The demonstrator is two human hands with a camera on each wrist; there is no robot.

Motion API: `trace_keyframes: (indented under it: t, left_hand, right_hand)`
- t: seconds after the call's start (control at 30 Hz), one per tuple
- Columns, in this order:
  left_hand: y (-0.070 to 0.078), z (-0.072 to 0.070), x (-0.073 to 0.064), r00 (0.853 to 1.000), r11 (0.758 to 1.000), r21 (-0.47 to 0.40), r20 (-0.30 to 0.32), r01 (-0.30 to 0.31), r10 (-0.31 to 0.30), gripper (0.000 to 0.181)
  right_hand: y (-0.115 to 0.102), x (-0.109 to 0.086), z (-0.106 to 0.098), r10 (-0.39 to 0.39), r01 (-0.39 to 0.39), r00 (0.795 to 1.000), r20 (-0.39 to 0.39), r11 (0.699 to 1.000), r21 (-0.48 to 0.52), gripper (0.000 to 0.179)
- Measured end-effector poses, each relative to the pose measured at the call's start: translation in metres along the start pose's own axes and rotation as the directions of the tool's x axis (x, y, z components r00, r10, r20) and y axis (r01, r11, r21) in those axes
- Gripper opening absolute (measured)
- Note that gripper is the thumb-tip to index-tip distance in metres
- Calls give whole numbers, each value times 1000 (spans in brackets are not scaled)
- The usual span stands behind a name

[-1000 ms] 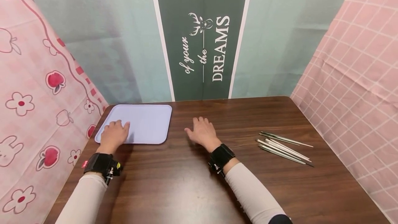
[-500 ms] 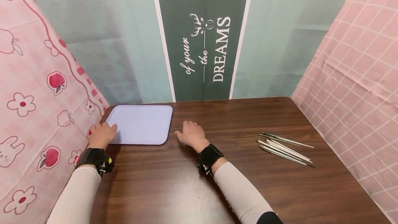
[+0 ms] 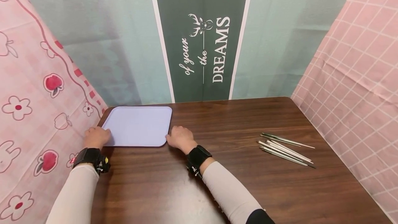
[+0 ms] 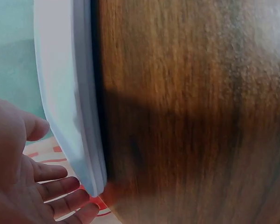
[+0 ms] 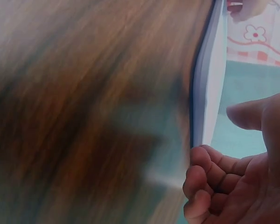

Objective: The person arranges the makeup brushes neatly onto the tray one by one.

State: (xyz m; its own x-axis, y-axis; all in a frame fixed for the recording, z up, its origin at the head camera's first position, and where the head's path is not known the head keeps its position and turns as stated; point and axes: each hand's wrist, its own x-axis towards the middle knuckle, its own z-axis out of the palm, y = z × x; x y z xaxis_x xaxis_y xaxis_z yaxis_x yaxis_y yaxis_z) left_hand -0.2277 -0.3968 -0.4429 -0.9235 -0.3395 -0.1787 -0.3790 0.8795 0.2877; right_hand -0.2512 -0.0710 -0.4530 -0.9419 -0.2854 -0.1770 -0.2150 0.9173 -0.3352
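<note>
A pale lavender rectangular tray [image 3: 138, 125] lies flat at the table's back left. My left hand [image 3: 97, 137] is at its near left corner; in the left wrist view the thumb [image 4: 36, 128] is over the tray side and the spread, loosely bent fingers [image 4: 60, 189] reach along its end. My right hand [image 3: 181, 137] is at the near right corner. In the right wrist view its bent fingertips [image 5: 200, 158] are right at the tray's edge, while the thumb [image 5: 245, 114] stands apart above it.
Several thin paintbrushes [image 3: 286, 151] with pale and dark handles lie in a loose bunch on the right of the brown wooden table [image 3: 236, 123]. Pink cloths hang along both sides, and a green printed curtain [image 3: 202, 44] hangs behind the back edge.
My left hand has moved left and nearer, from over the tray to its left corner. The right hand has moved left across the table to the tray's right edge. Tray and brushes have stayed put.
</note>
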Motion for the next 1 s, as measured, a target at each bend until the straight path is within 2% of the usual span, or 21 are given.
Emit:
trace_keyframes:
  t: [0.33,0.6,0.8,1.0]
  left_hand:
    - [-4,0,-1,1000,999,35,11,17,-17,56]
    - [-8,6,3,995,991,106,-55,-80,87,49]
    - [-16,10,8,991,988,117,-76,-103,113,43]
    - [-20,9,2,973,977,133,-137,-169,187,34]
  right_hand:
    - [-14,4,10,21,-20,1000,15,999,-44,49]
    - [-19,6,16,29,-27,999,28,997,-76,40]
    - [-22,8,18,42,-39,998,41,997,-62,35]
    - [-26,9,23,59,-56,997,48,996,-62,30]
